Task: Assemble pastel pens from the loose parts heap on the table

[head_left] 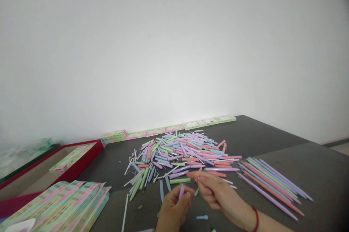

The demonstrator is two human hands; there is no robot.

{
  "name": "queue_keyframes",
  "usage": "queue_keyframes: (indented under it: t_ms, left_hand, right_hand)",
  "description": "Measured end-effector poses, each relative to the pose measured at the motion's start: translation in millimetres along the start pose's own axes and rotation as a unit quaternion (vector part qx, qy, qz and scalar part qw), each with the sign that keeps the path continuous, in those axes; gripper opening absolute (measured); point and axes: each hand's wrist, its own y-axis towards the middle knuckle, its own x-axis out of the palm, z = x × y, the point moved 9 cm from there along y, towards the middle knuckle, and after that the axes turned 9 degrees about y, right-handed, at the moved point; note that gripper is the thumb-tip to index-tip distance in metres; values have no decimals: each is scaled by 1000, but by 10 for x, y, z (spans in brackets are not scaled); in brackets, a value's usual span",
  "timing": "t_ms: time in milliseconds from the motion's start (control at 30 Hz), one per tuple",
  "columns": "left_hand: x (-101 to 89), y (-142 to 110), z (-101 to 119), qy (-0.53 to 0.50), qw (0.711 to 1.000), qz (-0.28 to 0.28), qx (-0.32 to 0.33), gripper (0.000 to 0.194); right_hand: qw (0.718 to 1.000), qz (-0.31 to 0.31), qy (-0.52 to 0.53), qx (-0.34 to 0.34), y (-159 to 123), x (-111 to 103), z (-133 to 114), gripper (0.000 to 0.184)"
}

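Observation:
My left hand [174, 208] is closed around a short purple pen part [181, 191], whose end sticks up between thumb and fingers. Just to its right, my right hand [220, 194], with a red band on the wrist, pinches what looks like an orange pen part [193, 175] at the fingertips. Beyond both hands spreads a loose pile of pastel pen parts [174, 152] in purple, blue, green and orange. A small blue piece [202, 217] lies on the table below the right hand.
Long pointed pens [272, 184] lie side by side at right on the dark table [272, 137]. Printed packs [65, 206] are fanned at front left, beside a red-rimmed box [89, 152]. Pastel boxes [155, 131] line the white wall. A white stick [124, 212] lies near the left hand.

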Motion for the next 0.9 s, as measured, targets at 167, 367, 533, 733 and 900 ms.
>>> queue_keyframes:
  t_ms: [167, 367, 533, 733, 900]
  left_hand:
    - [-22, -42, 20, 9, 1000, 3, 9, 46]
    - [-30, -55, 91, -9, 1000, 21, 17, 40]
    - [-47, -38, 131, -11, 1000, 23, 18, 37]
    - [-99, 67, -45, 8, 1000, 26, 2, 46]
    - [-124, 113, -107, 25, 999, 41, 20, 45]
  right_hand:
    - [997, -48, -59, -4, 46, 49, 6, 27]
    - [986, 19, -156, -60, 111, -50, -102, 16]
    - [988, 47, -133, -57, 117, -81, -29, 15]
    - [994, -8, -105, -36, 119, -18, 101, 23]
    - [989, -20, -143, -15, 81, 11, 86, 32]
